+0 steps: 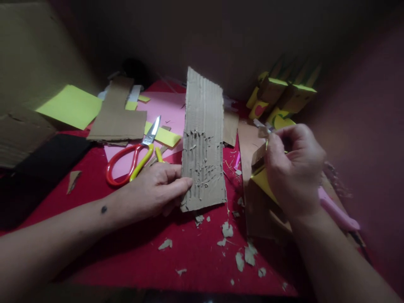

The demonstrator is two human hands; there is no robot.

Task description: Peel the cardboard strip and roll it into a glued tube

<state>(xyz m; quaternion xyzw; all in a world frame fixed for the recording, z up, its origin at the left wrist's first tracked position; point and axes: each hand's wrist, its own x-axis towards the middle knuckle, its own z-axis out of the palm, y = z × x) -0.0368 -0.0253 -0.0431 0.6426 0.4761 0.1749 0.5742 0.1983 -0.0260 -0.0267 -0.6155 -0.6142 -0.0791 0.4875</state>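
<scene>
My left hand (166, 187) grips the lower left edge of a tall cardboard strip (204, 155), thumb in front. The strip's ridged inner layer shows, with torn bits on its lower half. At the right my right hand (293, 164) is closed, thumb against fingers, pinching a small torn scrap (263, 132) of cardboard. Below that hand lie a yellow piece (264, 183) and brown cardboard (257, 214). Red-and-yellow-handled scissors (135, 162) rest left of the strip, blades pointing up.
Torn scraps (227, 229) are scattered on the red cloth (126, 252). Yellow paper (71, 106), an L-shaped cardboard piece (116, 120) and pink paper (164, 107) lie at the back left. Small box figures (296, 97) stand back right; a pink-handled tool (337, 209) lies right.
</scene>
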